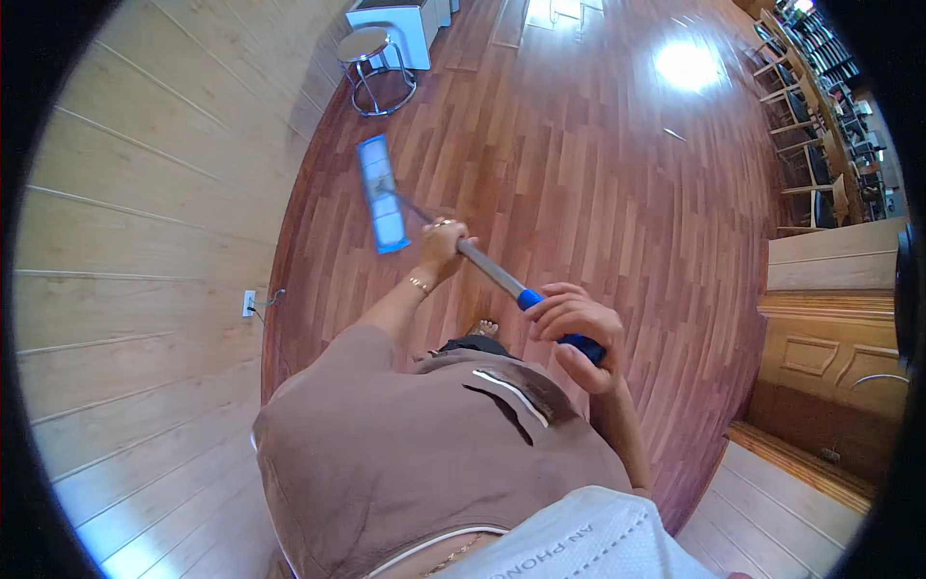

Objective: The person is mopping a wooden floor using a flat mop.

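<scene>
A: Standing by, noting: flat mop (493,268) in both hands, blue-edged mop head (389,210) on the wooden floor (598,183). How best to work this stroke?

B: My judgement: pad flat, pressure even, long overlapping passes along the boards. Left hand (442,246) to steer, right hand (581,317) to set the angle from the top. Pole (504,278) held too steep might tip the pad onto one edge.

A: Anything to watch?

B: Stool (364,44) beyond the head; I'd go gently round its metal legs. Panelled wall (164,232) off to the left, a strip of boards between it and the pad. Cord by the outlet (249,303), best not snagged.

A: Fingers?

B: Left: curled closed round the pole, no gap seen. Right: bent over the blue grip (530,300), thumb on the near side, a looser wrap. How hard either squeezes, can't tell.

A: And the mop, relative to them?

B: Upper end inside the right hand; grip's lower end showing just past those fingers. Pole slants forward and left, through the left fist, down to the head, which lies beyond the left fingers, farther from the right.
</scene>
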`<state>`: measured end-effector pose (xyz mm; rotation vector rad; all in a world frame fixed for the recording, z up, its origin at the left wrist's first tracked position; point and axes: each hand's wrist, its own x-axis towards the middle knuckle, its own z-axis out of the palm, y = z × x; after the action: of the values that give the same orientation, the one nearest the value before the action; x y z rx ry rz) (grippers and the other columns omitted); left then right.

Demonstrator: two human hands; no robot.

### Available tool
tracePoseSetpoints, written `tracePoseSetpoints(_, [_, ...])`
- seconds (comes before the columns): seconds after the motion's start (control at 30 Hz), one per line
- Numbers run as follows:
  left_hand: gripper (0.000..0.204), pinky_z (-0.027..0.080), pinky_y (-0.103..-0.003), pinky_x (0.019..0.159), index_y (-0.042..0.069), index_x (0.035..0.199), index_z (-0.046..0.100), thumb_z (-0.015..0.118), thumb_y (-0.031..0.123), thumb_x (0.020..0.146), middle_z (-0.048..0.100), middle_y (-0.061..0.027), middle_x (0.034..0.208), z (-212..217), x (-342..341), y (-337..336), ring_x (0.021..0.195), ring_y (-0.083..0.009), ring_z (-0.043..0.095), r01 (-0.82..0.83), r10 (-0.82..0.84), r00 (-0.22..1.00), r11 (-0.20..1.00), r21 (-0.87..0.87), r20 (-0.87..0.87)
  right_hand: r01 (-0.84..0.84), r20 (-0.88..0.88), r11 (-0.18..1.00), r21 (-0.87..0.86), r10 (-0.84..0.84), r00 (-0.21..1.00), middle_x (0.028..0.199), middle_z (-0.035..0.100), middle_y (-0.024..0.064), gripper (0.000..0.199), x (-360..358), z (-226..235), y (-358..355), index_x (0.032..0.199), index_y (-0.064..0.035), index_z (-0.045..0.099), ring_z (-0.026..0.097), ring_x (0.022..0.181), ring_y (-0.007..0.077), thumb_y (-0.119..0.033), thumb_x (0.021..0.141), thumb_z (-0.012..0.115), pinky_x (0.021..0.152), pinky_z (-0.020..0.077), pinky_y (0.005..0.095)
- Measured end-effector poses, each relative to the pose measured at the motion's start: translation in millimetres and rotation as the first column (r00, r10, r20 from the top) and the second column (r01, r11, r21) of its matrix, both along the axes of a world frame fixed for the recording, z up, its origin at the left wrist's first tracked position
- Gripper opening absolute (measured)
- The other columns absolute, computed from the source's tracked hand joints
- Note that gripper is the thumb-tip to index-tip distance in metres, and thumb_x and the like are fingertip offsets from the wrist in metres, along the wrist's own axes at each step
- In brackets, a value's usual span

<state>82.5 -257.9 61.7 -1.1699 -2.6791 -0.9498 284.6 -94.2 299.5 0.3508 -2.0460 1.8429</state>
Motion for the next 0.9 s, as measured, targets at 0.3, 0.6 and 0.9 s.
tracePoseSetpoints(0.3, [0.024, 0.039, -0.044, 0.069, 0.006, 0.069, 0.05, 0.071, 0.013, 0.077, 0.053, -0.0153, 0.068, -48, 12, -100, 0.072, -0.0373, 0.051, -0.062, 0.061, 0.998, 0.996, 0.066, 0.003, -0.232, 0.141, 0.969, -0.082, 0.241, 0.96, 0.075, 0.062, 0.0107, 0.013, -12, -40, -26, 0.071, -0.0006, 0.059, 0.063, 0.083, 0.0251, -0.008, 0.081, 0.061, 0.093, 0.0402, 0.0431])
tracePoseSetpoints(0.6, [0.024, 0.045, -0.046, 0.065, 0.006, 0.071, 0.051, 0.069, 0.019, 0.079, 0.057, -0.0154, 0.07, -27, 10, -55, 0.075, -0.0373, 0.056, 0.028, -0.035, 0.992, 0.998, 0.054, 0.125, -0.016, 0.137, 0.999, -0.038, 0.021, 0.99, 0.072, 0.061, 0.0099, 0.009, 17, -1, -26, 0.069, -0.0013, 0.058, 0.064, 0.08, 0.0256, -0.004, 0.077, 0.061, 0.092, 0.0409, 0.0433])
tracePoseSetpoints(0.9, [0.025, 0.039, -0.04, 0.058, 0.006, 0.068, 0.052, 0.073, 0.016, 0.077, 0.051, -0.0128, 0.062, -8, 17, 65, 0.061, -0.0325, 0.05, 0.635, -0.663, 0.74, 0.744, 0.208, 0.117, 0.406, 0.153, 0.904, 0.134, -0.423, 0.893, 0.069, 0.062, 0.0069, 0.009, 85, 33, -60, 0.064, -0.0032, 0.058, 0.066, 0.08, 0.0233, -0.003, 0.072, 0.063, 0.09, 0.043, 0.0424])
